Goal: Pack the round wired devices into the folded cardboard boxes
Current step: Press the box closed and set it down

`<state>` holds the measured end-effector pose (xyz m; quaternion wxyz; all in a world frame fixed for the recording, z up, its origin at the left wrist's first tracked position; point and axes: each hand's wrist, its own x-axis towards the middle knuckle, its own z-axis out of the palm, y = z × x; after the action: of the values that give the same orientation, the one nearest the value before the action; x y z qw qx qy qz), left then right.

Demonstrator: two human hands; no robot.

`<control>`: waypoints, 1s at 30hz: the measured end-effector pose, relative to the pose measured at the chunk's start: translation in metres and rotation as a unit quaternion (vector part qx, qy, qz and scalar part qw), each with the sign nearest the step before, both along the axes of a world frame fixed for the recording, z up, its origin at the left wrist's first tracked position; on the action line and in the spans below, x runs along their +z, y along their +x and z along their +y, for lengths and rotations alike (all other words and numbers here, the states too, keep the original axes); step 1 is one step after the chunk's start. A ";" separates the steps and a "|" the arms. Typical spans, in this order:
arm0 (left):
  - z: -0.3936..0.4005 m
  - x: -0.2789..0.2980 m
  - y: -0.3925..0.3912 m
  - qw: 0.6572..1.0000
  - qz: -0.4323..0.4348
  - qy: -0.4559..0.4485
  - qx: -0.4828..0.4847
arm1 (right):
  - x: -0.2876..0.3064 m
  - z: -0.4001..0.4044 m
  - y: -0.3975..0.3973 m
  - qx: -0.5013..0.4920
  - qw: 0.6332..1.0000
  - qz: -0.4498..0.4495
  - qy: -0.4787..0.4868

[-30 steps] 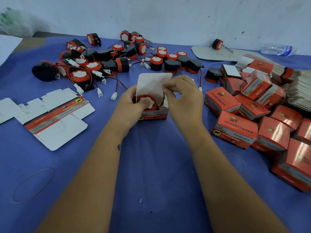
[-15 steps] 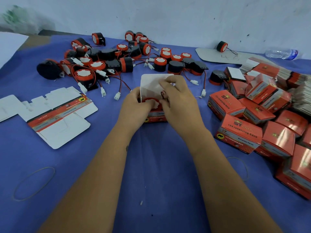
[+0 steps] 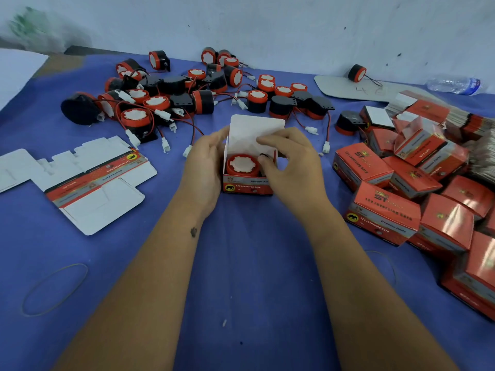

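A small red cardboard box [image 3: 247, 184] stands in the middle of the blue table with its white lid flap [image 3: 254, 129] raised. A round red and black wired device [image 3: 242, 164] sits inside it, white face up. My left hand [image 3: 205, 167] cups the box's left side. My right hand [image 3: 290, 162] curls over the right side, with fingertips pinching at the box's upper right edge, where a dark loop of wire shows. Several more round devices [image 3: 134, 119] with red and black leads lie in a heap behind the box.
A flat unfolded carton [image 3: 93, 183] lies at the left. Several closed red boxes [image 3: 383, 212] are piled at the right, with stacked flat cartons [image 3: 479, 129] behind them. A plastic bottle [image 3: 455, 85] and a grey board [image 3: 345, 89] lie near the wall. A rubber band [image 3: 53, 289] lies front left.
My right hand has shifted right off the top of the box, so the device inside now shows fully. The left hand has stayed on the left wall.
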<state>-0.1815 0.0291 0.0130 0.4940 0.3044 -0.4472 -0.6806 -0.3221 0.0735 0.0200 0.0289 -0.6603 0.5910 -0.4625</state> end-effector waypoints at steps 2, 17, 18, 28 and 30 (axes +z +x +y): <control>-0.001 -0.001 -0.002 1.000 -0.026 0.011 0.011 | 0.001 0.003 0.001 0.006 0.999 -0.038 -0.017; 0.000 -0.011 -0.004 0.975 -0.165 -0.124 0.084 | -0.009 -0.004 0.002 0.000 0.964 -0.256 0.069; -0.001 -0.009 -0.001 0.972 -0.182 -0.130 0.078 | -0.009 -0.004 -0.001 0.017 0.961 -0.265 0.079; 0.009 0.003 0.032 0.906 -0.361 -0.213 0.050 | 0.000 0.008 -0.030 0.157 0.935 -0.241 0.208; 0.009 0.002 0.037 0.869 -0.416 -0.266 0.039 | -0.001 0.010 -0.032 0.164 0.944 -0.183 0.219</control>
<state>-0.1448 0.0383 0.0155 0.3510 0.4333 -0.7631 -0.3266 -0.3546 0.0835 0.0189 0.3560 -0.6293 0.5459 -0.4234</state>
